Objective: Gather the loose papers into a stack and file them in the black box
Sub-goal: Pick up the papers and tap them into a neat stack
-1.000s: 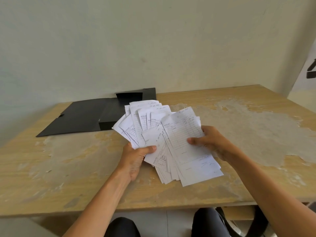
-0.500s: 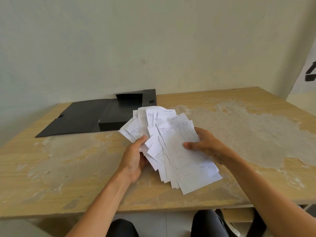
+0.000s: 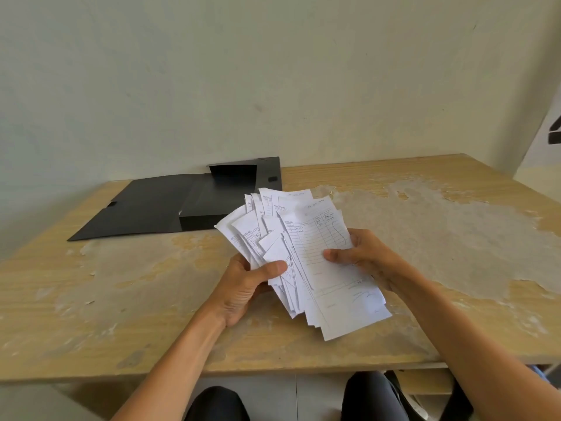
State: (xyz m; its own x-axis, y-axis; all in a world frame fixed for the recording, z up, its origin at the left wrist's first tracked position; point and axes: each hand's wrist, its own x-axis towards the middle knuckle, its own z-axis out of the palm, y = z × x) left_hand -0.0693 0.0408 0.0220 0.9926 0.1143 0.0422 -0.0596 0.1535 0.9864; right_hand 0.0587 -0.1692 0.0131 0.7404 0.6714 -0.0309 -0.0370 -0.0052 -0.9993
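Observation:
Several white printed papers (image 3: 315,247) form an uneven fan held just above the table's middle. My left hand (image 3: 243,284) grips the fan's left side, thumb laid across the front sheets. My right hand (image 3: 361,256) holds the right side, thumb on the top sheet and fingers behind. The black box (image 3: 212,205) lies open behind the papers at the back left, its lid flap (image 3: 136,211) spread flat to the left and a short flap standing at the back.
The wooden table (image 3: 121,299) has worn, peeling patches, a large pale one at the right. A plain wall rises right behind it. The table's front edge is close, with my knees below it.
The wide fan of papers has been pushed narrower between both hands. My left thumb has shifted onto the front sheets.

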